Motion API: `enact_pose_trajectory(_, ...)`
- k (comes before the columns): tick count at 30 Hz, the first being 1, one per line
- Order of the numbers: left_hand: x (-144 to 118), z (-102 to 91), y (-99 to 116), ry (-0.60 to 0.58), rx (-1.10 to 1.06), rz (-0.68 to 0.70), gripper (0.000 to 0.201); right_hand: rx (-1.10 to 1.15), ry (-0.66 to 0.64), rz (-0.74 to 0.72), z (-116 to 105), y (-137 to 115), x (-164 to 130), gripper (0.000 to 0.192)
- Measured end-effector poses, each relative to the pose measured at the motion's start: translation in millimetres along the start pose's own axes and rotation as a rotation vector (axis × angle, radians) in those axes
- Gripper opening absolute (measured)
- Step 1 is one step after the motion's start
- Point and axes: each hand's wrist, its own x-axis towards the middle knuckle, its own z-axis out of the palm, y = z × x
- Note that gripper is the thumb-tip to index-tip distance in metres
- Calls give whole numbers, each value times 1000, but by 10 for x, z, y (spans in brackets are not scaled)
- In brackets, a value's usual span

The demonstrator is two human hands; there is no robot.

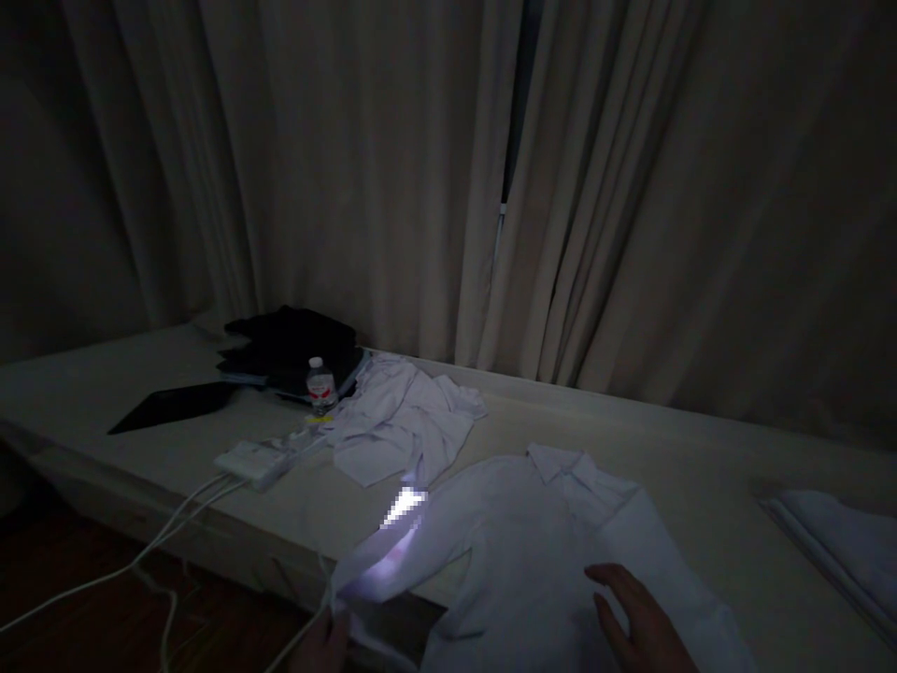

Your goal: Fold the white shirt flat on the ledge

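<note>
A white collared shirt (522, 542) lies spread on the pale surface, collar away from me, with one sleeve reaching out to the left. At the bottom edge my left hand (323, 645) is closed at the end of that sleeve; the dim light and the frame's edge hide part of its fingers. My right hand (641, 617) is over the right part of the shirt, thumb and fingers apart, holding nothing. On the left sleeve glows a bright, pixelated patch (405, 505) whose source I cannot make out.
A crumpled white garment (406, 411) lies behind the sleeve. Further left are a water bottle (321, 388), a dark stack of cloth (287, 346), a flat black object (175, 407) and a white power strip (256, 460) with trailing cables. Folded white cloth (841, 533) lies right. Curtains (392, 187) hang behind.
</note>
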Motion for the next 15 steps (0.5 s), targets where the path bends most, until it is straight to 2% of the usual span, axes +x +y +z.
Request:
enact_pose_trajectory(3,-252,-67,697,-38,-220,58,34,160,-181,30,224,-528,-5,45)
enact_pose_trajectory(5,-393,-46,1221,-134,-349,37,34,286,-332,27,379,-949,-3,64)
enact_pose_trajectory(7,-498,12,1684,-240,-439,66,30,390,-417,48,443,-1325,18,79)
enact_pose_trajectory(9,-567,99,2044,-232,-493,170,25,481,-453,92,372,-1607,64,79)
enact_pose_trajectory(11,-605,205,2318,-208,-544,252,21,576,-417,98,193,-1788,133,70)
enact_pose_trajectory(15,-648,365,2700,-271,-624,274,25,696,-271,20,-192,-1924,330,52)
